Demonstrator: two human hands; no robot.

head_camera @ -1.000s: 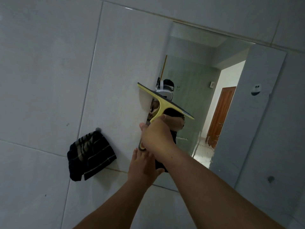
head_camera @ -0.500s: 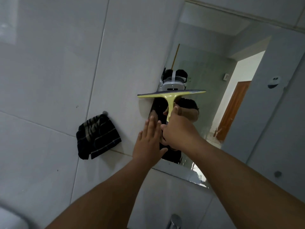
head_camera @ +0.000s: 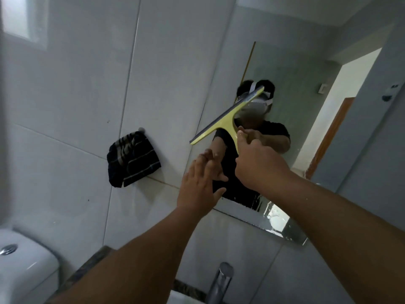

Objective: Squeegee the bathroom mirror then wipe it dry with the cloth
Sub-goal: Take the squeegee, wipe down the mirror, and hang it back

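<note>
My right hand [head_camera: 257, 162] grips the handle of a yellow squeegee [head_camera: 225, 118], whose blade tilts up to the right across the left part of the wall mirror [head_camera: 306, 69]. My left hand [head_camera: 200, 183] is open, fingers spread, with the fingertips at the mirror's left edge below the blade. A dark striped cloth [head_camera: 132, 159] hangs from a hook on the tiled wall, left of the mirror. Water streaks show along the mirror's bottom edge [head_camera: 274, 213].
A white toilet cistern [head_camera: 24, 266] stands at the lower left. A chrome tap [head_camera: 220, 281] rises over the basin at the bottom, beside a dark stone counter edge [head_camera: 92, 262]. The mirror reflects a person, a doorway and a wooden door.
The squeegee blade has swung from level to tilted up-right and moved right on the mirror. My view has dropped, bringing the toilet and tap into sight. My left hand stays open by the mirror edge.
</note>
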